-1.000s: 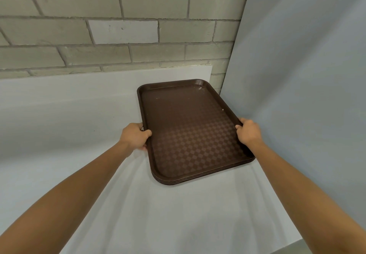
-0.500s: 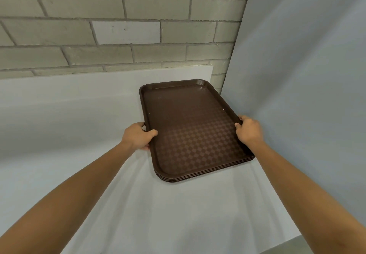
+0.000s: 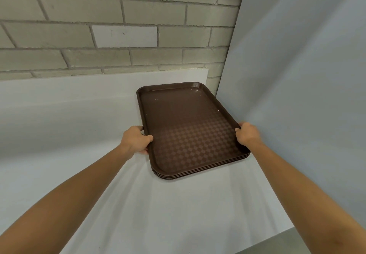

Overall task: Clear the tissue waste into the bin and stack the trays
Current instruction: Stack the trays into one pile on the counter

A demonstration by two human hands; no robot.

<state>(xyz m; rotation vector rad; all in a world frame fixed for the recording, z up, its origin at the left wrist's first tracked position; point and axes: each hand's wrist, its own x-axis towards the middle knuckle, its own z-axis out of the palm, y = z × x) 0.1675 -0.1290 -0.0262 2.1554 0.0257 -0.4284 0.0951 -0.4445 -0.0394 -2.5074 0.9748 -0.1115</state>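
A stack of dark brown trays (image 3: 184,127) with a checkered floor lies on the white counter (image 3: 158,204), close to the right-hand panel. The top tray is bare apart from a few pale specks. My left hand (image 3: 135,140) grips the stack's left long edge, thumb over the rim and fingers underneath. My right hand (image 3: 246,134) grips the right long edge the same way. No tissue or bin is in view.
A grey brick wall (image 3: 118,36) rises behind the counter. A pale grey panel (image 3: 297,95) stands just right of the trays. The counter's front right corner (image 3: 285,232) ends near my right forearm, with greenish floor beyond it.
The stack has shifted slightly to the right, toward the panel, with both hands still holding its edges. My left thumb reaches a little further over the rim.
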